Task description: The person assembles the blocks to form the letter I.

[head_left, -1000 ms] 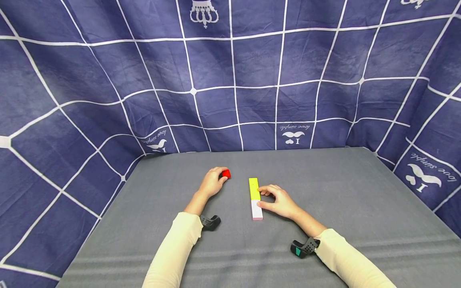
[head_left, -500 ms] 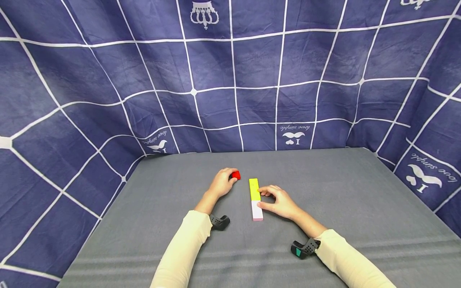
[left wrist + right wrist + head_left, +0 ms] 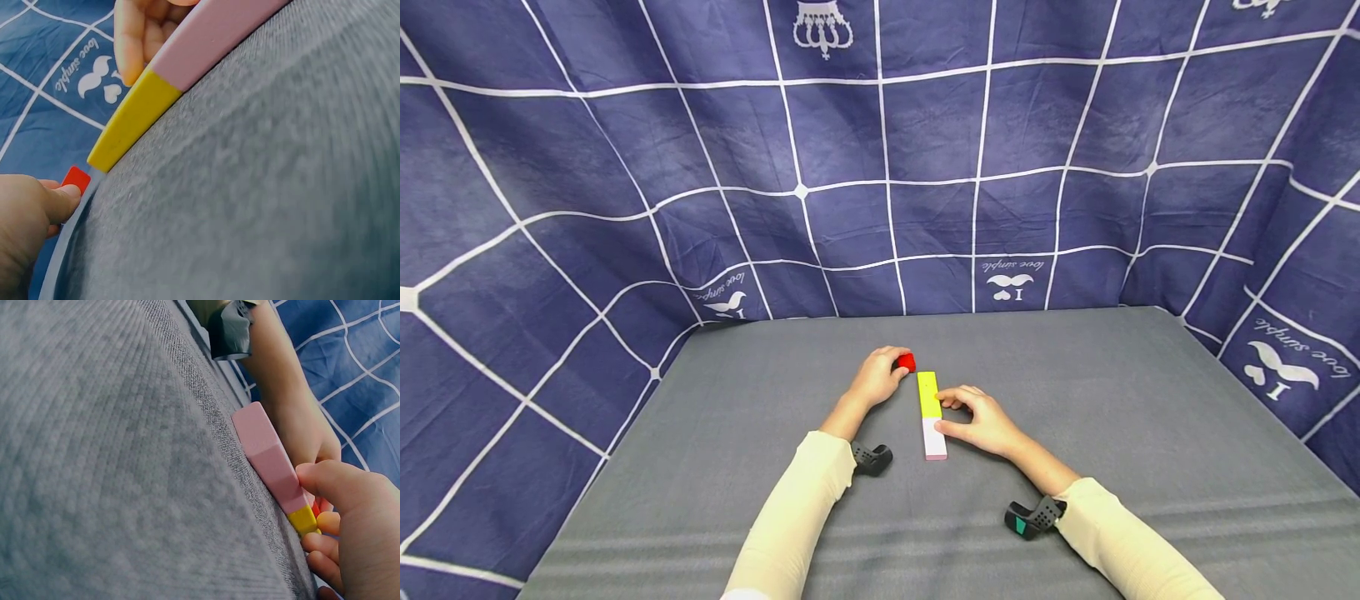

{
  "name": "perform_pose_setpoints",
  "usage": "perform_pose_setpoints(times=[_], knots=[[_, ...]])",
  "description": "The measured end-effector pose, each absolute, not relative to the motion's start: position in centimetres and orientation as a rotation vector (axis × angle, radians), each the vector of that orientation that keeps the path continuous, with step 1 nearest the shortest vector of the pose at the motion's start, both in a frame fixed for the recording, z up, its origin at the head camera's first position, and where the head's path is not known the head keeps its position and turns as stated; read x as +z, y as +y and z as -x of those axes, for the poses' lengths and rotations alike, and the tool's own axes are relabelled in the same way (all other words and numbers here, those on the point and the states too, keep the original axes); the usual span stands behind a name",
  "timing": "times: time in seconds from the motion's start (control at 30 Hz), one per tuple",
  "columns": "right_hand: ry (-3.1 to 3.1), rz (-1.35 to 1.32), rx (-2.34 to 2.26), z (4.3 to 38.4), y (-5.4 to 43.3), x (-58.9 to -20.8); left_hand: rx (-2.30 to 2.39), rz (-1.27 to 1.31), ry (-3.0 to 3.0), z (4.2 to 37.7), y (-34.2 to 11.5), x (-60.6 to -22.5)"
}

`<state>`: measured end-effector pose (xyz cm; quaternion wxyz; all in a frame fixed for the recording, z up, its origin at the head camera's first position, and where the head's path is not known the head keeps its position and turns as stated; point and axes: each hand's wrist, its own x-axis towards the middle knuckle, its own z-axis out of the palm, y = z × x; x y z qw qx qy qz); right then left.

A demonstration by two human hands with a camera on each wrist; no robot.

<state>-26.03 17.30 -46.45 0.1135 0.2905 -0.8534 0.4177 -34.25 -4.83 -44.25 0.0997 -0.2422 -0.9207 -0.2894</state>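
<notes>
A red block [image 3: 907,362] is pinched between the thumb and fingers of my left hand [image 3: 878,377], just past the far end of a yellow block [image 3: 928,392]. In the left wrist view the red block [image 3: 76,179] stands close to the yellow block's end. Behind the yellow block, end to end in one line, lies a pale pink block [image 3: 935,442]. My right hand [image 3: 985,422] rests along their right side, thumb at the pink block [image 3: 269,453] and curved fingers at the yellow block [image 3: 303,520]. Part of the red block is hidden by the left fingers.
Grey cloth [image 3: 1075,392] covers the table, with soft folds along its near part. A navy curtain [image 3: 940,217] with white grid lines stands at the back and sides. Black bands sit on both wrists, the left band [image 3: 871,459] near the pink block.
My left hand has slid the red block to the right, up to the far end of the yellow block. The right hand and the yellow and pink blocks have stayed in place.
</notes>
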Motion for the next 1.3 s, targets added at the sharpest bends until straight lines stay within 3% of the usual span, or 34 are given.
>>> perform_pose_setpoints(times=[1.3], knots=[[-2.505,-0.847,1.220,26.0,17.3,-46.5,-0.900,0.785,-2.737,35.9,-2.6,-45.3]])
